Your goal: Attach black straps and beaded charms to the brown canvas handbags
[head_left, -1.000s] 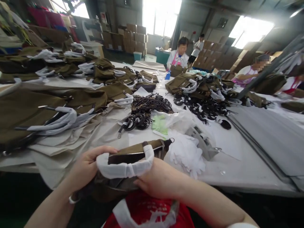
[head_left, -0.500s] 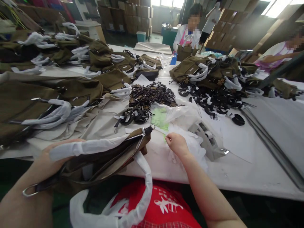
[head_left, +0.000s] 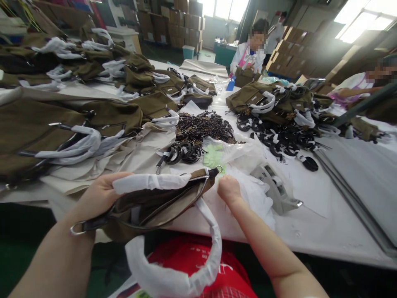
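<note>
An olive-brown handbag [head_left: 167,207] is held at the table's front edge with its zip undone and its inside showing. Its two handles are wrapped in white tissue; one wrapped handle [head_left: 151,183] lies along the top, the other hangs in a loop toward me. My left hand [head_left: 104,192] is closed on the bag's left side by the upper handle, its fingertips partly hidden. Beside the bag's right end, where a metal ring [head_left: 219,169] sticks out, my right hand [head_left: 228,190] is closed over the table. Whatever is inside its fingers is hidden.
Green paper pieces [head_left: 213,155] and a grey tape dispenser [head_left: 276,188] lie beyond my right hand. Braided cords [head_left: 204,126] and coiled black straps [head_left: 182,152] are heaped mid-table. More bags [head_left: 40,128] crowd the left. Two co-workers sit across the table.
My left hand has moved the bag to the right and slightly away from me, so its ring end is now close to my right hand. The right hand stays closed at nearly the same spot.
</note>
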Demonstrator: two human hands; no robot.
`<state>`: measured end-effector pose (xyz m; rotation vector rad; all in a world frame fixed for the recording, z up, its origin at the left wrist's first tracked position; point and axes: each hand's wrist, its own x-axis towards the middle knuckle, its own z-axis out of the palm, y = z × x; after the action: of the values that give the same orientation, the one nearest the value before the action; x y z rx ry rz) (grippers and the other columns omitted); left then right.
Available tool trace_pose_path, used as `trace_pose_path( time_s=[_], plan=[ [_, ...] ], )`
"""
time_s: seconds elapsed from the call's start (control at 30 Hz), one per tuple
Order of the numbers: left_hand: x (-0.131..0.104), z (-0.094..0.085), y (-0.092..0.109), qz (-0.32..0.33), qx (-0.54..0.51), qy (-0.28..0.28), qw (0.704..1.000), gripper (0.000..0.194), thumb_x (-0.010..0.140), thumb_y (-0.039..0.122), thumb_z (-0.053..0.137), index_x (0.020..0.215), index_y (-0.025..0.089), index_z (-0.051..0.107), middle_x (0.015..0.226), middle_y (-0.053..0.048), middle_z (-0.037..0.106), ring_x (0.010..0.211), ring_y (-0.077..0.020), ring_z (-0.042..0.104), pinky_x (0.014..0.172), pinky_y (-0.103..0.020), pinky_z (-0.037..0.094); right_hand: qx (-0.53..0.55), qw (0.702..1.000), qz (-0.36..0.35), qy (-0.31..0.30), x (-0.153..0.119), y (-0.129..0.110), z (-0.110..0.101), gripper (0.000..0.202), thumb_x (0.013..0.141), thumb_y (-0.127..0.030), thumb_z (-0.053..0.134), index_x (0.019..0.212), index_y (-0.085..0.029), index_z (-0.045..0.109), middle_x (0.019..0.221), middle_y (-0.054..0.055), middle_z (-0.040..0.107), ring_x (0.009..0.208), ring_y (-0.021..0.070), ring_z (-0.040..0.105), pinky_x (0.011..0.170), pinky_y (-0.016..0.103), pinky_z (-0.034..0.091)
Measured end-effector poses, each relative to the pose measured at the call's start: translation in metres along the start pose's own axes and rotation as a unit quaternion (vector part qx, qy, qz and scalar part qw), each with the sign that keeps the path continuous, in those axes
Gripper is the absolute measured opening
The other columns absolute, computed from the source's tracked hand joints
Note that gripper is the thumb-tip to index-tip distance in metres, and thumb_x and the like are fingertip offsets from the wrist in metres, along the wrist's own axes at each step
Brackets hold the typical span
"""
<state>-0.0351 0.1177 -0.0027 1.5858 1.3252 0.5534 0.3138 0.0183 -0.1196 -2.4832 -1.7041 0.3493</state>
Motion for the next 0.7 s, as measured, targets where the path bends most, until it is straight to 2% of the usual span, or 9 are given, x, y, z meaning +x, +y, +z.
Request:
trace_pose_path(
  time_s=[0.1,0.2,0.3,0.4,0.5,0.53,0.6,0.67,0.7],
  plan=[
    [0.001,-0.004,-0.013,0.027,-0.011,-0.034,0.999,0.032,0.061,0.041,0.076,0.083,0.017,0.073,0.082,0.0,0.076,0.078,-0.0215,0.066,0.072,-0.028,0.054,0.073,0.997,0.007,0.033,-0.009,0.008,-0.01,0.022,0.084,-0.02,0.053,0.086,-0.015,0.074,0.094,0.014,0.07,0.089,0.0236,0.064,0.081,0.033,0.046],
    [0.004,-0.007,-0.021,0.034,-0.026,-0.049,0.998,0.034,0.063,0.041,0.076,0.088,0.017,0.073,0.083,-0.001,0.076,0.082,-0.0223,0.067,0.077,-0.03,0.054,0.167,0.983,0.024,0.073,-0.015,0.02,-0.021,0.029,0.088,-0.033,0.048,0.095,-0.017,0.072,0.092,0.006,0.071,0.074,0.0166,0.063,0.071,0.027,0.049],
    [0.005,-0.006,-0.022,0.04,-0.061,-0.073,0.995,0.038,0.064,0.042,0.076,0.09,0.014,0.073,0.086,-0.004,0.076,0.087,-0.0243,0.067,0.082,-0.032,0.053,0.245,0.96,0.056,0.125,-0.016,0.032,-0.038,0.041,0.088,-0.042,0.043,0.097,-0.011,0.068,0.07,0.004,0.067,0.057,0.0145,0.057,0.054,0.024,0.045],
    [0.004,-0.002,-0.017,0.065,-0.076,-0.088,0.991,0.042,0.068,0.043,0.074,0.097,0.012,0.073,0.091,-0.006,0.076,0.088,-0.0245,0.067,0.081,-0.032,0.053,0.294,0.933,0.08,0.192,-0.024,0.031,-0.072,0.045,0.09,-0.046,0.038,0.104,-0.009,0.06,0.053,-0.003,0.055,0.044,0.0127,0.048,0.044,0.023,0.038],
    [-0.001,0.006,-0.01,0.103,-0.063,-0.078,0.99,0.04,0.07,0.043,0.071,0.096,0.013,0.073,0.089,-0.005,0.075,0.082,-0.023,0.066,0.075,-0.03,0.052,0.381,0.886,0.04,0.262,-0.053,0.002,-0.118,0.035,0.091,-0.045,0.044,0.106,-0.015,0.054,0.056,-0.003,0.058,0.044,0.0118,0.051,0.046,0.022,0.041],
    [-0.003,0.01,-0.007,0.116,-0.054,-0.072,0.989,0.038,0.07,0.044,0.07,0.093,0.013,0.074,0.088,-0.005,0.075,0.081,-0.0225,0.066,0.073,-0.028,0.052,0.412,0.873,-0.003,0.262,-0.065,-0.014,-0.132,0.03,0.091,-0.043,0.047,0.104,-0.017,0.054,0.062,-0.001,0.063,0.048,0.0129,0.057,0.049,0.023,0.046],
    [-0.006,0.019,-0.002,0.137,-0.035,-0.059,0.988,0.036,0.071,0.042,0.067,0.09,0.014,0.075,0.084,-0.004,0.074,0.079,-0.0216,0.065,0.069,-0.026,0.05,0.389,0.896,-0.12,0.177,-0.09,-0.052,-0.152,0.021,0.093,-0.038,0.048,0.103,-0.021,0.056,0.08,0.003,0.07,0.064,0.0161,0.067,0.059,0.028,0.053],
    [-0.009,0.027,0.002,0.157,-0.028,-0.051,0.986,0.033,0.072,0.04,0.065,0.088,0.014,0.075,0.081,-0.003,0.073,0.077,-0.0205,0.064,0.067,-0.024,0.049,0.263,0.934,-0.237,0.053,-0.105,-0.091,-0.157,0.016,0.095,-0.031,0.047,0.102,-0.024,0.06,0.089,0.004,0.071,0.077,0.0175,0.069,0.069,0.029,0.054],
    [-0.01,0.032,0.003,0.167,-0.028,-0.048,0.984,0.032,0.072,0.039,0.064,0.087,0.014,0.075,0.08,-0.002,0.073,0.077,-0.0202,0.064,0.066,-0.024,0.048,0.178,0.944,-0.278,0.009,-0.107,-0.108,-0.154,0.016,0.095,-0.026,0.046,0.101,-0.024,0.061,0.092,0.004,0.071,0.082,0.018,0.068,0.073,0.03,0.053]
  ],
)
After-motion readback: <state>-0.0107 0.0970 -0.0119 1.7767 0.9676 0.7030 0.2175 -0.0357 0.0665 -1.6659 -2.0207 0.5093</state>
